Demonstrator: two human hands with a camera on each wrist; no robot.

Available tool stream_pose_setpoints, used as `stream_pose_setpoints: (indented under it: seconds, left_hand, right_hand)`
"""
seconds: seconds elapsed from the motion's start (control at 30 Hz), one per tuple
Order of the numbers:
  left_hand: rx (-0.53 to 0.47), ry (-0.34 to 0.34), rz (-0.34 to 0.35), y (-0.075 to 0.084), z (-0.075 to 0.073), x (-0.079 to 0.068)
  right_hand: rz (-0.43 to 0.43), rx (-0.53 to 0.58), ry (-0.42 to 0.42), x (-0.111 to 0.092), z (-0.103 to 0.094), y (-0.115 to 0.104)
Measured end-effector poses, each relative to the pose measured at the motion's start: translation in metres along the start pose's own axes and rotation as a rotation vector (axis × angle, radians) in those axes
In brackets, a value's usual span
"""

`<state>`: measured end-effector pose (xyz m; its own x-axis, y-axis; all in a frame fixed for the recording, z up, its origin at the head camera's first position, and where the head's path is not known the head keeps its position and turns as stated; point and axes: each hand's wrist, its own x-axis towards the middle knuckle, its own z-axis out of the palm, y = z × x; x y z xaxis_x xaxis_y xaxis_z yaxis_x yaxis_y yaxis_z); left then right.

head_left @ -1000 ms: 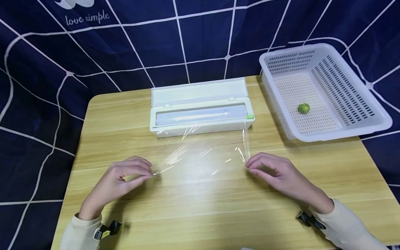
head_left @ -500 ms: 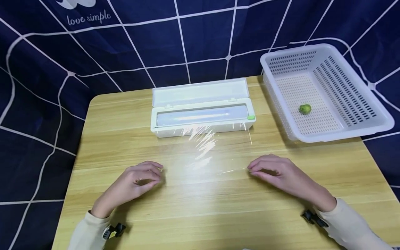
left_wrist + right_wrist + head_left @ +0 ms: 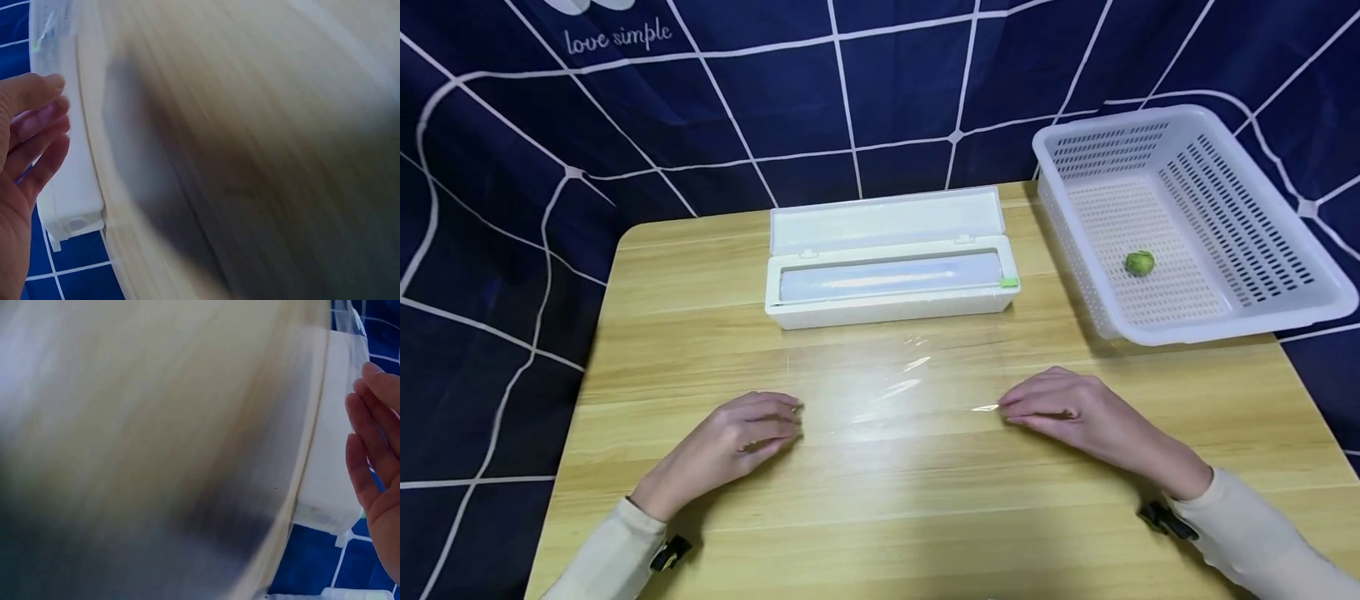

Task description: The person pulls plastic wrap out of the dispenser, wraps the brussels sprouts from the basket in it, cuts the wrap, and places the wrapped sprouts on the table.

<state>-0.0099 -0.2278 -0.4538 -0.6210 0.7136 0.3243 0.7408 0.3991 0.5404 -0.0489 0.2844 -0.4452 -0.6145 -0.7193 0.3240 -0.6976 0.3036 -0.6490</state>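
Film step: we are judging this to be the spreading of clear film [image 3: 898, 389] out from its white box [image 3: 887, 311].
Next move: it is probably calling for even tension at both corners, so that the clear film is lying smooth before any cutting.
Left hand [image 3: 730, 437]: curling its fingers and, as far as we are seeing, pinching the near left corner; forearm is slanting inward.
Right hand [image 3: 1067, 408]: pinching the near right corner between thumb and fingertips, forearm slanting inward too.
Clear film: stretching between the hands and the white box, glinting over the bench [image 3: 647, 333]; we aren't telling whether it is touching down.
White box: standing beyond, lid leaning back, roll [image 3: 887, 278] showing inside, green tab [image 3: 1008, 282] sitting at the right end.
Basket [image 3: 1232, 330]: resting far right, holding a small round green item [image 3: 1139, 263].
Blue cloth [image 3: 902, 92]: hanging behind everything.
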Motion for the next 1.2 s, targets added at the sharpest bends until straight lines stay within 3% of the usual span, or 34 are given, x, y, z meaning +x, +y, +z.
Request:
stream_pose_setpoints:
  seconds: [0.17, 0.37, 0.6, 0.77, 1.0, 1.2]
  left_hand:
    - [0.113, -0.014, 0.047, -0.003, 0.004, 0.002]
    - [0.202, 0.029, 0.117, -0.006, 0.013, 0.0]
    - [0.282, 0.05, 0.101, -0.006, 0.021, -0.006]
    - [0.358, 0.02, 0.076, -0.005, 0.022, -0.006]
    - [0.374, -0.048, 0.054, 0.0, 0.02, -0.007]
    - [0.368, -0.031, 0.059, -0.002, 0.02, -0.011]
  right_hand:
    - [-0.024, -0.04, -0.042, 0.0, -0.001, 0.006]
    - [-0.09, -0.152, -0.049, 0.003, 0.004, 0.013]
    - [-0.141, -0.236, -0.078, 0.004, 0.011, 0.015]
    - [-0.133, -0.328, -0.11, -0.005, 0.011, 0.01]
    - [-0.115, -0.411, -0.19, -0.019, 0.009, 0.005]
    - [-0.159, -0.422, -0.19, -0.026, 0.011, 0.006]
